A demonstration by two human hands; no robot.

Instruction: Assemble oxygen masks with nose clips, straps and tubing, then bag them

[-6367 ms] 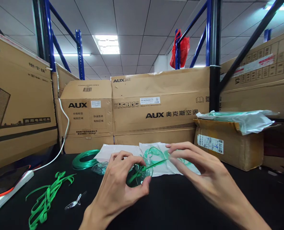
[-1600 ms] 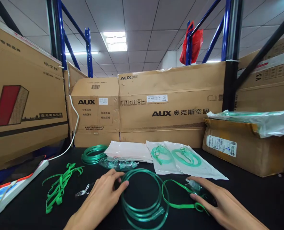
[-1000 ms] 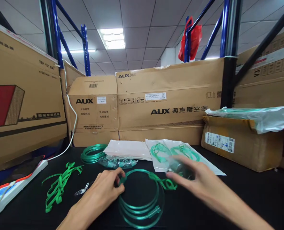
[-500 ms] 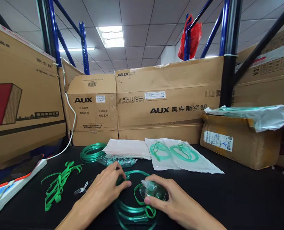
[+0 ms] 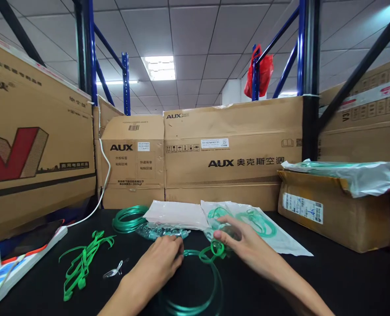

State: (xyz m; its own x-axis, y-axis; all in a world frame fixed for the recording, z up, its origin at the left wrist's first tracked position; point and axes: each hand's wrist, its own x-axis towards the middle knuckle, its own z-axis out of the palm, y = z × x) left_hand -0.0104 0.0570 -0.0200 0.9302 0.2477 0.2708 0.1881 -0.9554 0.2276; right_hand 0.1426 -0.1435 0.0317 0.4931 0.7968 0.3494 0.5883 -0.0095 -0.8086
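My left hand [image 5: 160, 259] rests on the black table, its fingertips pinched on the green tubing coil [image 5: 195, 289] at its upper left edge. My right hand [image 5: 244, 245] is lifted just above the table, fingers closed round a clear oxygen mask [image 5: 219, 230] with its green strap [image 5: 216, 251] dangling over the coil. The mask is partly hidden by my fingers.
Sealed bags with green masks [image 5: 264, 226] and a white bag [image 5: 175, 210] lie behind my hands. Another green coil [image 5: 127, 217], clear mask parts [image 5: 162, 230], green straps [image 5: 83, 261] and a small clear piece [image 5: 114, 270] lie left. An open carton [image 5: 333, 210] stands right; a power strip [image 5: 20, 259] far left.
My right hand has lifted the mask off the coil and carried it up and away from me. My left hand stays on the coil's edge.
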